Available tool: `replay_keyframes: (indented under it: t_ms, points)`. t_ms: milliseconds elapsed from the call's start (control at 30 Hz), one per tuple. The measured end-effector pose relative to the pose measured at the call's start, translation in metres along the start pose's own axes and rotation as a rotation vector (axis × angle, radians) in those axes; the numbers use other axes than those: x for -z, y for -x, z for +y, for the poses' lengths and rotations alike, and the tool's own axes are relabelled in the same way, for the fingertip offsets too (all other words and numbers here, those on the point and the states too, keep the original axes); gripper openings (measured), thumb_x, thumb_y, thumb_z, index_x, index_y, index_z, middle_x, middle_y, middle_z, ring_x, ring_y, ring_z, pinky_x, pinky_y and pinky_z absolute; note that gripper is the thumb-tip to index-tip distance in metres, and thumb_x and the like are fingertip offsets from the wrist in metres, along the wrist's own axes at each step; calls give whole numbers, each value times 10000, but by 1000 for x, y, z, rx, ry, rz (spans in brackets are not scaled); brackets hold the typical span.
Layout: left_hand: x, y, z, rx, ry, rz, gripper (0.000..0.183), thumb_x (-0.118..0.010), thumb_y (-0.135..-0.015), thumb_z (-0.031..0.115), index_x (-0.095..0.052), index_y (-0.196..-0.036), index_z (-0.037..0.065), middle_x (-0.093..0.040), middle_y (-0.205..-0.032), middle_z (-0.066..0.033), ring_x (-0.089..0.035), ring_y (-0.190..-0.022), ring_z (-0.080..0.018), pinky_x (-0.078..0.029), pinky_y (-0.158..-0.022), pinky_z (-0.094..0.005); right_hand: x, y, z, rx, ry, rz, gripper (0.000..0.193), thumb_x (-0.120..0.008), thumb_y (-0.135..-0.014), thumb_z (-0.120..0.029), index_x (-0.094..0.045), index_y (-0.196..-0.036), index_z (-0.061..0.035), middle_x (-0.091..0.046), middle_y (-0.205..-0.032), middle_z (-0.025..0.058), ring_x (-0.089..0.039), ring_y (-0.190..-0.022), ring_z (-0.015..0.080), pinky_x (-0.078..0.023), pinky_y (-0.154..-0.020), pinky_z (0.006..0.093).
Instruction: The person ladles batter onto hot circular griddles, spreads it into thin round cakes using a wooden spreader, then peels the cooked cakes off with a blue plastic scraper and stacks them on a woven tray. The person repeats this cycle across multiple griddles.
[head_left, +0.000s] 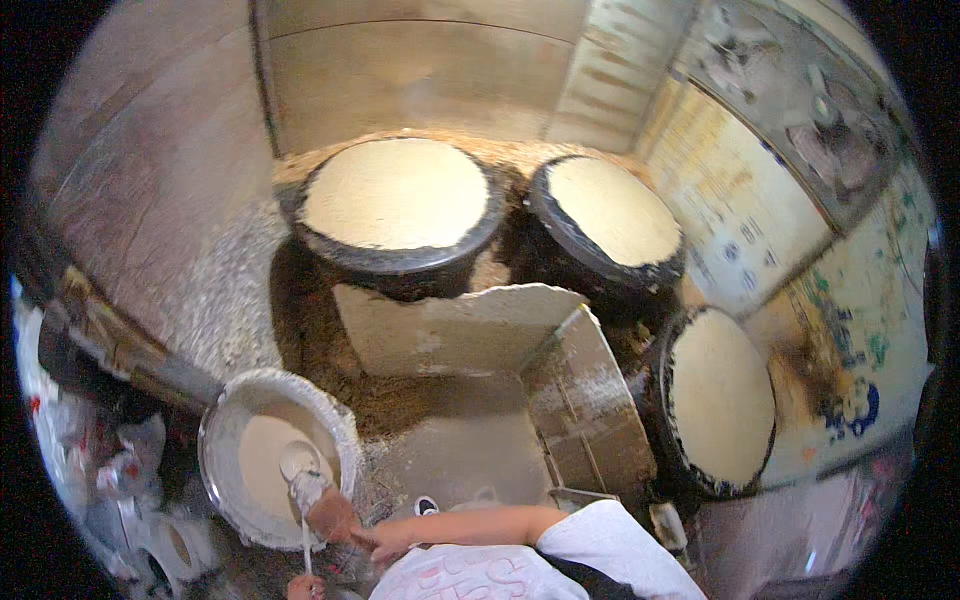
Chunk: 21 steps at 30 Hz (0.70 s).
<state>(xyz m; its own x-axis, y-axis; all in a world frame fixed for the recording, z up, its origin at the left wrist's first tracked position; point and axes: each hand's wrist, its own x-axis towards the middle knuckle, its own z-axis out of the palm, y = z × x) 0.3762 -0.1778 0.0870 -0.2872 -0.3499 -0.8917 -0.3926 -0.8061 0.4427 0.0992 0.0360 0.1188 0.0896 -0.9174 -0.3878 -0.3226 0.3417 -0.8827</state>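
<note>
At the lower left stands a round pail (342,408) with pale batter (262,462) inside, its rim smeared. A ladle (298,458) dips into the pail, and its thin pale handle runs down toward me. My left hand (306,587), low at the picture's edge, is closed round the handle's end. Reaching across my body, my right hand (333,516) grips the ladle near its bowl; its fingers look coated with pale batter and are slightly blurred. Beyond are three round black griddles, each bearing a pale, spread layer: a far-left one (398,258), a far-right one (610,248) and a right one (668,420).
An upright panel (450,330) and a side board (590,400) stand between me and the griddles. A wooden beam (140,345) ends beside the pail. Plastic bags (140,450) lie at left. Stained boards (745,200) line the right.
</note>
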Motion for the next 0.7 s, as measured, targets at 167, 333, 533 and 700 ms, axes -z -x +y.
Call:
replay_keyframes:
  t_ms: [167, 333, 533, 700]
  points:
    - [-10, -19, 42, -511, -584, 482, 157, -540, -806, 119, -527, -909, 2, -514, -717, -126, -496, -628, -252, -418, -582, -356, 7, 70, 48, -143, 1, 264, 663, -613, -782, -333, -395, -1354, -79, -559, -1168, 246, -543, -1077, 380, -440, -904, 430]
    - [-106, -39, 59, -1192, -1221, 581, 229, -567, -786, 95, -539, -985, -16, -560, -800, -174, -543, -721, -297, -453, -667, -367, -49, 245, 135, -935, -366, 1022, 414, -582, -813, -322, -581, -1100, -23, -626, -1010, 218, -605, -918, 372, -482, -786, 444]
    - [-283, -32, -4, -1130, -1171, -259, 337, -544, -771, -22, -532, -1107, -18, -578, -948, -135, -566, -870, -244, -455, -803, -333, -222, 395, 111, -1737, -488, 1355, 517, -542, -828, -342, -487, -1249, -45, -617, -1050, 208, -605, -914, 355, -478, -789, 471]
    - [-375, -19, -53, -872, -1445, -622, 352, -553, -766, -58, -527, -1111, 4, -587, -936, -94, -565, -844, -171, -453, -777, -287, -297, 407, 81, -1978, -887, 1462, 645, -539, -838, -415, -356, -1353, -72, -439, -1286, 248, -574, -977, 378, -466, -794, 498]
